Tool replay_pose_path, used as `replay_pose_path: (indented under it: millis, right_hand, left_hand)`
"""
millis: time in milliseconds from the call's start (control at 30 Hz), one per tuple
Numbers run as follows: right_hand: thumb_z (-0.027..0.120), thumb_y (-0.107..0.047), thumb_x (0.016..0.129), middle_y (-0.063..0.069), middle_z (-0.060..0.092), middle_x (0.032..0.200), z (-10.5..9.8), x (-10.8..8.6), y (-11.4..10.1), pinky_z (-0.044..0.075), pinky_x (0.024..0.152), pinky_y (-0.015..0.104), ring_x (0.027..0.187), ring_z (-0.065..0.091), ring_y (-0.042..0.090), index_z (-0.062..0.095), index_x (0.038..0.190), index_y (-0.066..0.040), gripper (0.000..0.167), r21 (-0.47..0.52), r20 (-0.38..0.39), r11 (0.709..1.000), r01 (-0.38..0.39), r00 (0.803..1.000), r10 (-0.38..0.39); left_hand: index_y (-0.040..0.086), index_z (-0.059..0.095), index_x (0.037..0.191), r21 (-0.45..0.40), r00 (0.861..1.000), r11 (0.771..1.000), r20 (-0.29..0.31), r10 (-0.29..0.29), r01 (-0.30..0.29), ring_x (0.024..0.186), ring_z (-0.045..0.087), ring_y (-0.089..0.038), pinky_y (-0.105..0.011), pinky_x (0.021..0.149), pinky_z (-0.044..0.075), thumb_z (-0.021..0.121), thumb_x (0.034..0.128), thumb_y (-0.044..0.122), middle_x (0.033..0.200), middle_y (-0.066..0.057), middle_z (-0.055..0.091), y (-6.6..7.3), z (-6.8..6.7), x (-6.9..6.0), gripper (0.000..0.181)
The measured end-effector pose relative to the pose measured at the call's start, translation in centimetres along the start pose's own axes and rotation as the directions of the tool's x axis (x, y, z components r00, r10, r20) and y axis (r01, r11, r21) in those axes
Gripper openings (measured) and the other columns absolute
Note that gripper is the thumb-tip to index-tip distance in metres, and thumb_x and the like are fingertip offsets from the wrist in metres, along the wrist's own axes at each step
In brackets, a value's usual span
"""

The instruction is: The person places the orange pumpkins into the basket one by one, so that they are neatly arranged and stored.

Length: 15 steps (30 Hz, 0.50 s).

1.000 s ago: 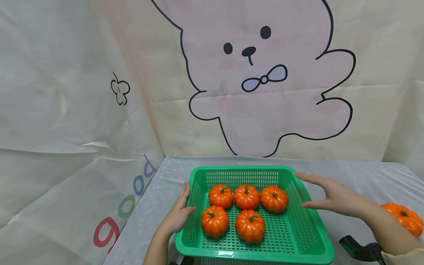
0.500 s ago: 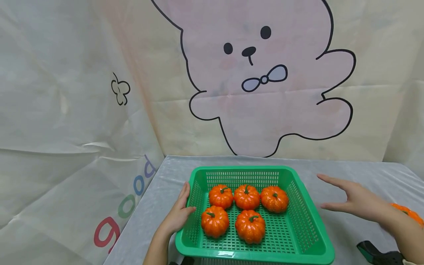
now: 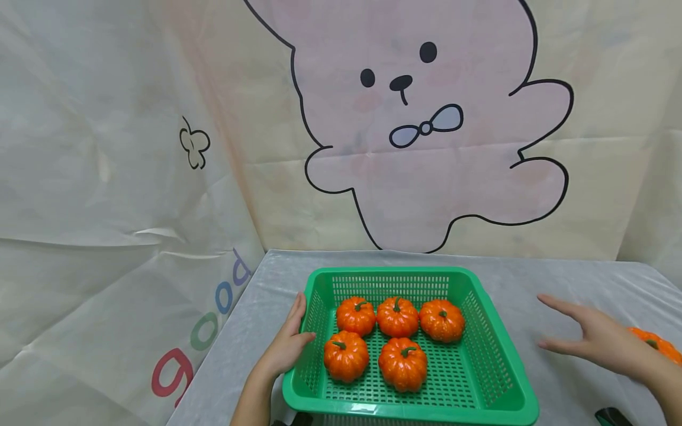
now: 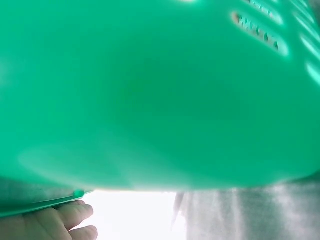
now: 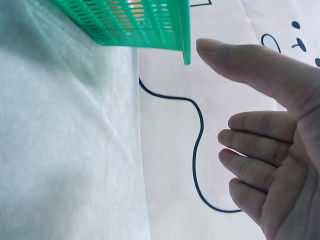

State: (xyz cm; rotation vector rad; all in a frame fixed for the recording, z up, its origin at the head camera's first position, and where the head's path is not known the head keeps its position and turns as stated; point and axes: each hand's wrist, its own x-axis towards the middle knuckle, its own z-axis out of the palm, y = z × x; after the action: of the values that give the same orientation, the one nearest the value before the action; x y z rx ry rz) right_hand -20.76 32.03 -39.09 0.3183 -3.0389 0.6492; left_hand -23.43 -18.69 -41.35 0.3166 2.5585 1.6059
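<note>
A green plastic basket (image 3: 474, 378) with slotted walls stands on the table, and several small orange pumpkins with green stems lie in it. One pumpkin (image 3: 402, 364) sits near the middle of the front row, another (image 3: 441, 320) at the back right. My left hand (image 3: 285, 346) holds the basket's left rim, thumb over the edge and fingers along the outside; the left wrist view shows fingertips (image 4: 75, 215) beside the green rim. My right hand (image 3: 602, 340) hovers right of the basket, apart from it, thumb and fingers spread, holding nothing.
Another orange pumpkin (image 3: 658, 344) lies at the table's right edge, partly hidden behind my right forearm. A grey cloth covers the table (image 3: 533, 275). Cloth backdrops with a drawn bear (image 3: 415, 177) and letters stand behind and to the left.
My right hand has moved away from the basket's right rim, rightward and slightly nearer to me. The left hand, the basket and the pumpkins inside stay in place.
</note>
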Motion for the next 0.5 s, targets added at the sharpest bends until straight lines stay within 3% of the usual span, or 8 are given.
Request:
replay_pose_path:
  millis: [100,167,200,267,333,400,433,500]
  right_hand:
    - [0.072,-0.044,0.075,0.035,0.041,0.135,0.0,-0.7,0.7,0.048,0.079,0.047,0.114,0.044,0.05,0.034,0.143,0.001,0.09,-0.001,-0.03,1.0,-0.018,0.999,0.018]
    - [0.073,-0.042,0.075,0.037,0.043,0.133,-0.1,-1.1,1.1,0.049,0.075,0.037,0.113,0.05,0.038,0.035,0.142,0.003,0.089,-0.009,-0.062,1.0,-0.025,0.998,0.025]
    - [0.073,-0.04,0.075,0.037,0.043,0.131,-0.2,-1.3,1.3,0.049,0.069,0.031,0.101,0.057,0.031,0.035,0.141,0.004,0.088,-0.015,-0.075,0.999,-0.033,0.997,0.032]
    - [0.072,-0.039,0.077,0.031,0.061,0.105,-0.3,-1.7,1.6,0.041,0.057,0.022,0.074,0.058,0.016,0.034,0.141,0.005,0.087,-0.031,-0.089,0.997,-0.068,0.994,0.065]
    - [0.072,-0.039,0.077,0.02,0.061,0.071,-0.3,-2.0,1.9,0.036,0.05,0.023,0.052,0.046,0.006,0.032,0.14,0.008,0.088,-0.051,-0.101,0.993,-0.107,0.99,0.102]
    - [0.071,-0.04,0.077,0.006,0.048,0.055,-0.3,-2.1,2.4,0.032,0.048,0.024,0.045,0.034,0.008,0.03,0.139,0.011,0.089,-0.081,-0.102,0.986,-0.147,0.985,0.138]
    - [0.071,-0.041,0.076,0.008,0.047,0.052,-0.3,-2.1,2.7,0.037,0.05,0.027,0.047,0.041,0.013,0.031,0.138,0.012,0.091,-0.101,-0.109,0.981,-0.164,0.982,0.153]
    - [0.073,-0.043,0.075,0.028,0.056,0.067,-0.3,-1.9,3.4,0.046,0.057,0.039,0.055,0.051,0.028,0.031,0.134,0.016,0.094,-0.124,-0.125,0.976,-0.181,0.978,0.165]
  left_hand:
    - [0.005,0.003,0.15,0.0,1.0,1.0,-0.002,0.001,-0.001,0.143,-0.007,-0.036,-0.061,0.111,0.001,0.049,0.0838,-0.003,0.157,-0.014,-0.008,0.0,0.0,0.0,0.081]
    - [0.005,0.003,0.15,0.001,1.0,1.0,-0.002,0.001,-0.001,0.143,-0.007,-0.036,-0.061,0.111,0.001,0.049,0.0839,-0.003,0.157,-0.014,-0.008,0.0,0.0,0.0,0.081]
    - [0.005,0.003,0.15,0.003,1.0,1.0,-0.003,0.002,-0.002,0.143,-0.007,-0.036,-0.061,0.111,0.001,0.049,0.0839,-0.003,0.157,-0.014,-0.008,0.0,0.0,0.0,0.081]
    - [0.005,0.003,0.15,0.005,1.0,1.0,-0.004,0.001,-0.001,0.143,-0.007,-0.036,-0.06,0.111,0.002,0.049,0.0841,-0.003,0.157,-0.014,-0.008,-0.1,0.0,0.0,0.081]
    - [0.005,0.003,0.15,0.007,1.0,1.0,-0.004,0.0,0.0,0.143,-0.007,-0.036,-0.06,0.111,0.002,0.049,0.0842,-0.003,0.157,-0.013,-0.008,-0.1,0.0,0.0,0.08]
    - [0.005,0.003,0.15,0.008,1.0,1.0,-0.005,-0.001,0.001,0.143,-0.007,-0.036,-0.06,0.111,0.002,0.049,0.0844,-0.002,0.157,-0.013,-0.008,-0.1,0.0,0.0,0.08]
    - [0.005,0.003,0.15,0.008,1.0,1.0,-0.005,-0.002,0.002,0.143,-0.007,-0.036,-0.06,0.111,0.002,0.049,0.0846,-0.002,0.157,-0.013,-0.008,-0.1,0.0,0.0,0.08]
    - [0.005,0.003,0.15,0.007,1.0,1.0,-0.005,-0.002,0.002,0.143,-0.007,-0.036,-0.06,0.111,0.002,0.049,0.0846,-0.002,0.157,-0.013,-0.008,-0.1,0.0,0.0,0.08]
